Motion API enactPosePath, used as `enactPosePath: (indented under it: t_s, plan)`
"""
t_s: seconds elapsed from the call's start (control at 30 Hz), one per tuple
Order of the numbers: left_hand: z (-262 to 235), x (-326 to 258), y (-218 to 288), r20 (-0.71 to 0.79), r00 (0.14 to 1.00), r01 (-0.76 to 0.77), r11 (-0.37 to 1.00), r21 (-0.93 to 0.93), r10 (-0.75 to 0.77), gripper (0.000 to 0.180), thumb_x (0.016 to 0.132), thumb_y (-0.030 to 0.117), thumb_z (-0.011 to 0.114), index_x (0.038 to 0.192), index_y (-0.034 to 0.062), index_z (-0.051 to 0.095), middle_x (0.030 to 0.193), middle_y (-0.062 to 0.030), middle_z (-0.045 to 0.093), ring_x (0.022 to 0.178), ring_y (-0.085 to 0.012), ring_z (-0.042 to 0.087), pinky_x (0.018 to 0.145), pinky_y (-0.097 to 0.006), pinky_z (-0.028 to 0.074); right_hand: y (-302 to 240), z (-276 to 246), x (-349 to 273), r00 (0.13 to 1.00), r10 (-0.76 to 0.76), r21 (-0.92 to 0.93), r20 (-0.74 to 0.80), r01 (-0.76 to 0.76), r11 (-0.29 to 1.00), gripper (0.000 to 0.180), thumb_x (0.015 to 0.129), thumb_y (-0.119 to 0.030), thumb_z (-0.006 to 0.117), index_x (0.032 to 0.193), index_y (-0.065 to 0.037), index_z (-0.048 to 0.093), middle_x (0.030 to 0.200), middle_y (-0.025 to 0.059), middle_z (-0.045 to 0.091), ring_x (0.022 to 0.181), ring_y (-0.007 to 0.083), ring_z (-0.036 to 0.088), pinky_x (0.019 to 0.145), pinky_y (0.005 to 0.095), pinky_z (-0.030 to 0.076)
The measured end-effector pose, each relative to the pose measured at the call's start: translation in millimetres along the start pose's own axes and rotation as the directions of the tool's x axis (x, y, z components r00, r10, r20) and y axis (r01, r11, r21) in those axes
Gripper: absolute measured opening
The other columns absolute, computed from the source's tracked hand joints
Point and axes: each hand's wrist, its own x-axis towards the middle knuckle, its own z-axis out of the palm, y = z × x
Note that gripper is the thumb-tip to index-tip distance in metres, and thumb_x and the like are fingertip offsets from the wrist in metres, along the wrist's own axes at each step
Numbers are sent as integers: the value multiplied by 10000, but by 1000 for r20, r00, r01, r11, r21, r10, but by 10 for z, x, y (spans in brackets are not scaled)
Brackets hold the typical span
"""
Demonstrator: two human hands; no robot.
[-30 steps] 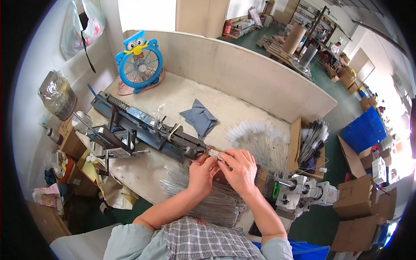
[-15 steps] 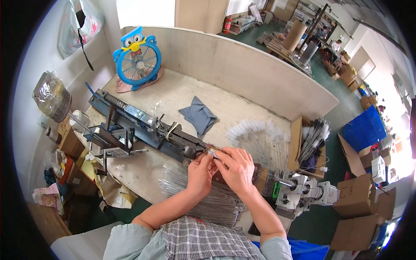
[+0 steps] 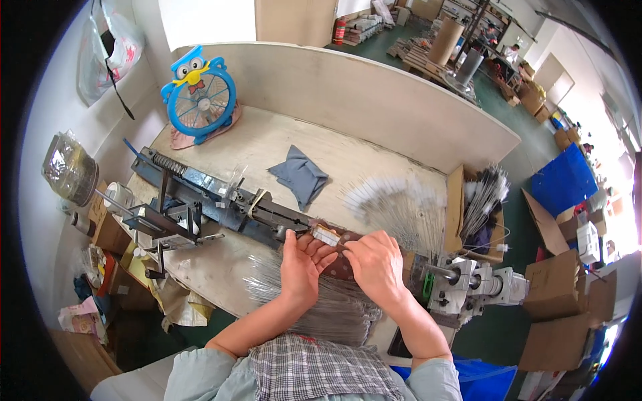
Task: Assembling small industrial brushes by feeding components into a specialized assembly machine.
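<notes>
My left hand [image 3: 301,267] is at the near end of the long dark metal bench fixture [image 3: 224,194], palm turned up, fingers apart and slightly bent. Just beyond its fingertips lies a small whitish rectangular piece [image 3: 326,234] with a brownish edge; whether they touch it I cannot tell. To the right, my right hand [image 3: 376,264] is closed, its thumb and fingers pinched together over a brown dotted surface [image 3: 340,269]. What the pinch holds, if anything, is too small to make out. Under and beside both hands spreads a thick bundle of thin metal wires [image 3: 334,311].
A fan of white-tipped wires [image 3: 394,207] lies right of a grey cloth [image 3: 300,177]. Beyond it stands a cardboard box [image 3: 455,207] holding more wires. A metal machine [image 3: 478,287] is at the right, a blue fan [image 3: 202,100] at the back left. A low partition [image 3: 348,87] edges the table.
My hands have moved apart: the left has opened palm up, the right has shifted right. The whitish piece between them is now uncovered. The whole view has shifted slightly.
</notes>
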Motion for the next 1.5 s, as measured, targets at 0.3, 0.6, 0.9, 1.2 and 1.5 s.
enactPosePath:
  t_s: [0.3,0.6,0.9,1.2,1.5]
  plan:
    - [-73,-124,11,3,998,66,949,307,-70,550,960,449,357,1323,36,376,1264,-111,505,1145,-229,511,948,-369,400,92,-219,-56,994,58,203,-93,-38,978,148,772,-114,666,908,-56,675,812,67,658,753,261,606,663,347,493]
    - [-1906,-153,914,-480,846,-194,972,129,233,285,908,319,544,1082,94,566,1044,-43,615,845,-163,587,654,-278,467,309,-35,-838,978,179,100,111,-191,977,90,813,-151,601,861,-83,636,735,72,630,683,259,640,552,358,509]
    - [-3576,-307,2362,-760,440,-513,828,225,479,319,840,415,649,903,106,597,772,-1,627,669,-81,571,562,-193,445,301,91,-844,794,430,-4,429,-475,880,268,810,-324,643,883,-73,585,759,115,666,716,336,645,597,446,492]
    - [-2687,-213,989,-522,800,-358,934,-19,296,204,920,231,522,1019,60,573,986,-50,622,914,-170,595,827,-315,501,250,165,-779,728,429,27,535,-523,852,200,811,-279,639,894,-100,611,764,118,665,742,322,645,634,433,495]
    - [-331,-108,9,-127,992,47,896,441,10,304,847,168,591,1103,39,490,966,-60,571,942,-169,555,876,-309,440,355,-30,-954,921,260,17,291,-276,961,125,785,-102,628,907,-99,655,776,76,601,692,304,616,602,381,503]
